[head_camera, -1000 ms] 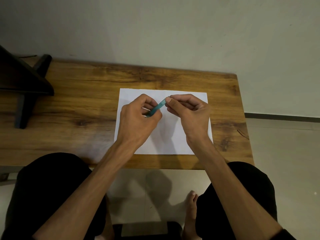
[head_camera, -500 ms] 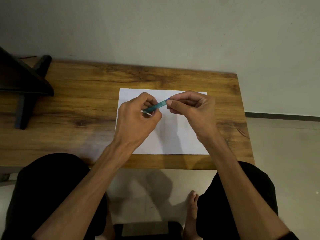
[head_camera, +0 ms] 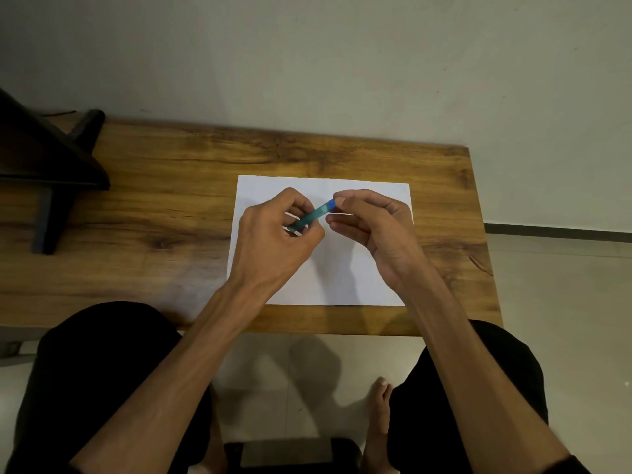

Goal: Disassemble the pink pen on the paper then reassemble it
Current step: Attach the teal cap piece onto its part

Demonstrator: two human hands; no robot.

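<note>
Teal translucent plastic pen held in both hands above the white sheet of paper on the brown wooden table, task says pink but it reads teal with a blue end

Left hand curls its fingers round the lower end of the barrel, likely to brace it so the other end can be worked; right hand pinches the blue upper end between thumb and fingertips, likely to twist or pull that cap off. Pen runs diagonally, low left to high right, mid barrel bare between the two grips, lifted off the sheet, not lying on it. No loose parts seen on the paper, so disassembly looks barely started. Dark stand sits well apart at the left
</note>
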